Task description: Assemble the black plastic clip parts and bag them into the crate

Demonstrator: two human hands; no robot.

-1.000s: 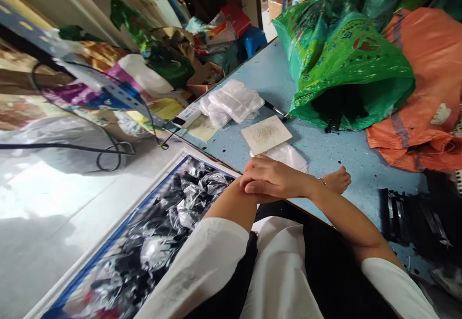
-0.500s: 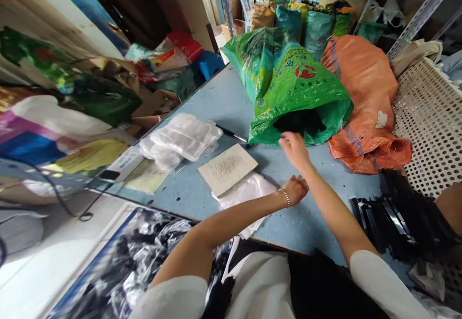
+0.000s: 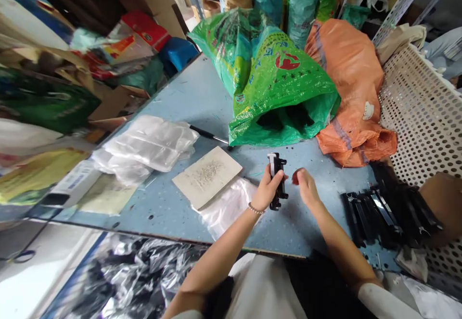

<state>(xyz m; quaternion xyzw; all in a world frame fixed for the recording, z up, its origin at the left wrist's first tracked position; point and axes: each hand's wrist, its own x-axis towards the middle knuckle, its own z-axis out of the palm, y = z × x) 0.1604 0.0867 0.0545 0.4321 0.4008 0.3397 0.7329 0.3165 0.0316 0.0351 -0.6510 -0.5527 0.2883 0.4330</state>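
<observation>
My left hand [image 3: 266, 190] grips a black plastic part [image 3: 276, 179] upright, with a pale metal strip along its top. My right hand [image 3: 306, 187] hangs just beside that part, its fingers bunched and a reddish spot at the tips. Whether those fingers hold something small is hidden. To the right on the blue table [image 3: 288, 227] lies a heap of similar black parts [image 3: 375, 215]. Left of my hands are a beige board [image 3: 207, 177] with pale granules and a transparent plastic bag [image 3: 225, 208].
A green woven sack [image 3: 285, 93] and an orange sack [image 3: 350, 93] lie at the table's far side, beside a white perforated crate [image 3: 422, 117]. Folded plastic bags [image 3: 147, 146] and a black pen [image 3: 207, 135] rest on the table. A bin of shiny plastic [image 3: 144, 273] sits below its near edge.
My hands have uncrossed and risen off the table, and my left hand now holds the black part. The view has swung, bringing the crate and more sacks into sight.
</observation>
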